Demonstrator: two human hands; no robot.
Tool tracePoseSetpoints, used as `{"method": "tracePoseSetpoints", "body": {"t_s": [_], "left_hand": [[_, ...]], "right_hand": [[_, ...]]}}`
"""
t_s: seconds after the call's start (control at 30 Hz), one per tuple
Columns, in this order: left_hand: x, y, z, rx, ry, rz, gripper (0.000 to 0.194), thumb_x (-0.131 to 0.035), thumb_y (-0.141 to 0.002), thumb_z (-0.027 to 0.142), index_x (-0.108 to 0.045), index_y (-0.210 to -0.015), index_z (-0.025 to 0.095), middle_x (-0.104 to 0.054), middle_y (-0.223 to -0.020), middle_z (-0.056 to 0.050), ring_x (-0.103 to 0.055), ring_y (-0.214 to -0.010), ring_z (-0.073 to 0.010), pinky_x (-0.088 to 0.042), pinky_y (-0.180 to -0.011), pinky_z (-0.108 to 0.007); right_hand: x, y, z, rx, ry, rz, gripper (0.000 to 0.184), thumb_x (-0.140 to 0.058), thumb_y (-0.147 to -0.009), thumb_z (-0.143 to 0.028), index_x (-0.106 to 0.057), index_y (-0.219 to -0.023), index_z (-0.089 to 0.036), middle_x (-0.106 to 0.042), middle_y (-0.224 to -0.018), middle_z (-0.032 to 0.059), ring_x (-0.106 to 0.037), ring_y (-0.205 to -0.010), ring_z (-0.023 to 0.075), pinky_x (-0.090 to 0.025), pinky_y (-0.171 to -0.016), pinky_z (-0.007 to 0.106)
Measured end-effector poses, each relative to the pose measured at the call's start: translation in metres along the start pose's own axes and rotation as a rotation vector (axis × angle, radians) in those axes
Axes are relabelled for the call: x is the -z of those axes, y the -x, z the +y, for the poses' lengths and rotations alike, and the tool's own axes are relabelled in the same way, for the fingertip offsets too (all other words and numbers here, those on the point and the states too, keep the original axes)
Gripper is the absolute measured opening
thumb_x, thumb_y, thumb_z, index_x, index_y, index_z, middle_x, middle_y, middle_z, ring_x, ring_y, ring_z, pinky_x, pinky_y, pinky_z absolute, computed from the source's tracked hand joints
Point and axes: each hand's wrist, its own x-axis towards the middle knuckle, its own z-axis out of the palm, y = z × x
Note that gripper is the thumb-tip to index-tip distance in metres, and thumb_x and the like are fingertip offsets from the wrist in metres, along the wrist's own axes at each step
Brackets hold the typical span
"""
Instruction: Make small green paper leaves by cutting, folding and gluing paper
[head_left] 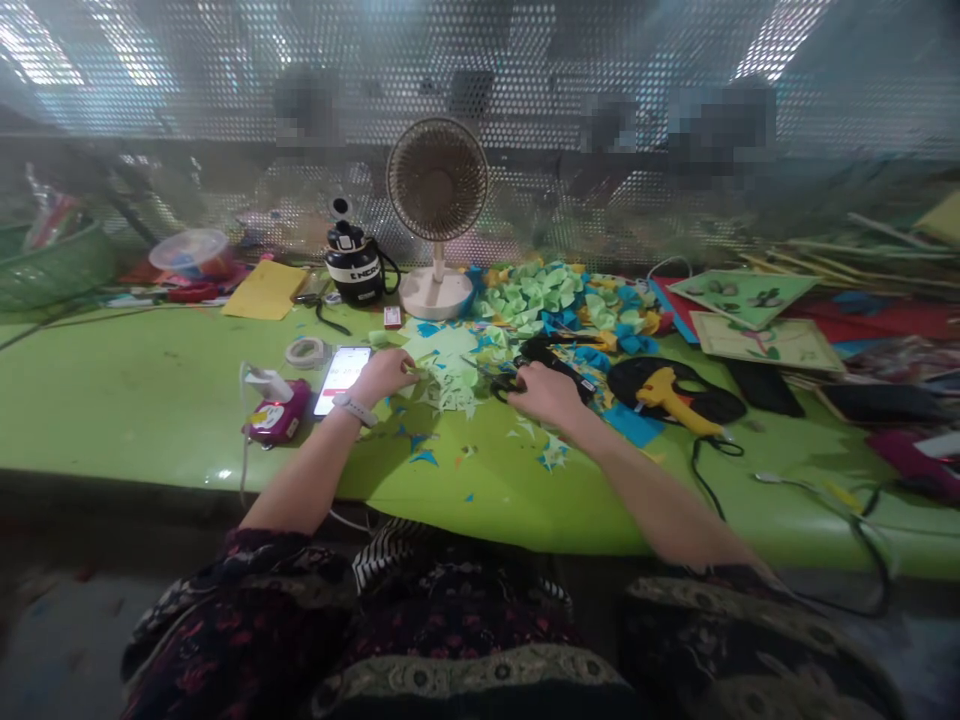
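Observation:
Dark-handled scissors (499, 380) are gripped in my right hand (549, 392), with the blades pointing left over light green paper scraps (452, 388). My left hand (384, 376) is closed in a pinch at the left side of those scraps, apparently on a small piece of green paper that is mostly hidden by the fingers. A larger light green paper (442, 345) lies just beyond. Behind the scissors is a heap of cut green paper pieces (536, 295), mixed with blue and yellow ones. Blue clippings (424, 457) are scattered nearer the table edge.
A phone (341, 378) with a lit screen lies by my left wrist, next to a purple power socket (279, 415) and a tape roll (304, 351). A fan (437, 200) and a black jug (355, 270) stand behind. A yellow glue gun (667, 400) with a cord lies right.

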Motion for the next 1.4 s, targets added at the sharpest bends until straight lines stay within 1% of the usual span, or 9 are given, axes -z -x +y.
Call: {"method": "tracePoseSetpoints", "body": {"t_s": [0.17,0.33,0.53,0.7,0.87,1.0,1.1,1.23,1.4], "left_hand": [[-0.005,-0.002,-0.002,-0.075,0.128,0.143,0.019,-0.067,-0.07,0.024,-0.075,-0.086,0.019,-0.071,-0.075,-0.006,-0.064,-0.071,-0.0215,-0.05,-0.067,-0.032],[-0.003,-0.002,0.005,-0.108,0.513,0.274,0.022,-0.069,-0.072,0.029,-0.076,-0.09,0.017,-0.073,-0.081,-0.006,-0.066,-0.074,-0.0205,-0.052,-0.074,-0.033],[-0.009,-0.002,0.017,-0.152,0.993,0.232,0.036,-0.077,-0.069,0.032,-0.073,-0.1,0.014,-0.075,-0.093,-0.01,-0.069,-0.083,-0.0192,-0.054,-0.081,-0.034],[-0.017,0.005,0.03,-0.223,1.016,0.264,0.035,-0.077,-0.071,0.033,-0.072,-0.1,0.013,-0.075,-0.096,-0.011,-0.07,-0.085,-0.0186,-0.056,-0.082,-0.034],[-0.018,0.016,0.046,-0.296,1.086,0.285,0.034,-0.077,-0.073,0.031,-0.071,-0.101,0.014,-0.074,-0.101,-0.011,-0.07,-0.089,-0.0182,-0.058,-0.084,-0.034],[-0.017,0.025,0.056,-0.304,1.249,0.216,0.04,-0.079,-0.073,0.034,-0.068,-0.107,0.016,-0.074,-0.095,-0.008,-0.071,-0.087,-0.0178,-0.06,-0.08,-0.033],[-0.018,0.03,0.061,-0.266,1.333,0.168,0.04,-0.08,-0.073,0.035,-0.067,-0.106,0.018,-0.074,-0.092,-0.005,-0.071,-0.083,-0.016,-0.06,-0.077,-0.031],[-0.022,0.034,0.066,-0.231,1.418,0.101,0.042,-0.083,-0.07,0.034,-0.067,-0.106,0.018,-0.074,-0.09,-0.004,-0.071,-0.08,-0.0151,-0.06,-0.074,-0.029],[-0.027,0.037,0.069,-0.219,1.454,0.088,0.043,-0.083,-0.071,0.032,-0.067,-0.108,0.018,-0.075,-0.091,-0.006,-0.071,-0.08,-0.0159,-0.06,-0.074,-0.03]], "right_hand": [[-0.001,-0.001,0.004,0.025,-0.003,-0.001,0.03,-0.057,-0.081,-0.038,-0.064,-0.101,-0.017,-0.065,-0.105,0.0117,-0.066,-0.086,0.0243,-0.041,-0.062,0.029],[0.003,-0.005,0.008,0.011,-0.048,-0.059,0.027,-0.062,-0.076,-0.036,-0.066,-0.096,-0.018,-0.069,-0.104,0.0124,-0.067,-0.089,0.0261,-0.043,-0.064,0.029],[0.015,-0.003,0.011,-0.031,0.001,-0.146,0.026,-0.062,-0.073,-0.039,-0.067,-0.088,-0.017,-0.072,-0.091,0.0134,-0.067,-0.082,0.0295,-0.041,-0.059,0.032],[0.021,-0.003,0.015,-0.063,-0.07,-0.161,0.017,-0.062,-0.071,-0.036,-0.064,-0.074,-0.019,-0.071,-0.074,0.0089,-0.068,-0.076,0.0271,-0.04,-0.057,0.03],[0.019,-0.006,0.025,-0.187,-0.56,-0.185,0.011,-0.065,-0.07,-0.026,-0.056,-0.075,-0.021,-0.067,-0.062,0.0014,-0.067,-0.057,0.0189,-0.048,-0.056,0.028],[0.015,-0.009,0.023,-0.263,-1.241,-0.084,0.029,-0.071,-0.068,-0.023,-0.052,-0.089,-0.022,-0.07,-0.071,-0.0006,-0.065,-0.052,0.0154,-0.056,-0.054,0.03],[0.013,-0.006,0.014,-0.21,-1.59,-0.046,0.04,-0.078,-0.065,-0.028,-0.052,-0.096,-0.024,-0.07,-0.075,-0.0019,-0.068,-0.058,0.016,-0.061,-0.063,0.036],[0.009,0.004,-0.003,-0.02,-1.752,-0.13,0.059,-0.084,-0.061,-0.03,-0.054,-0.112,-0.028,-0.069,-0.081,-0.0056,-0.072,-0.074,0.0171,-0.061,-0.081,0.04],[-0.006,0.01,-0.021,0.032,-1.671,-0.017,0.076,-0.088,-0.054,-0.025,-0.053,-0.121,-0.028,-0.067,-0.082,-0.0067,-0.069,-0.079,0.0134,-0.058,-0.087,0.035]]}}
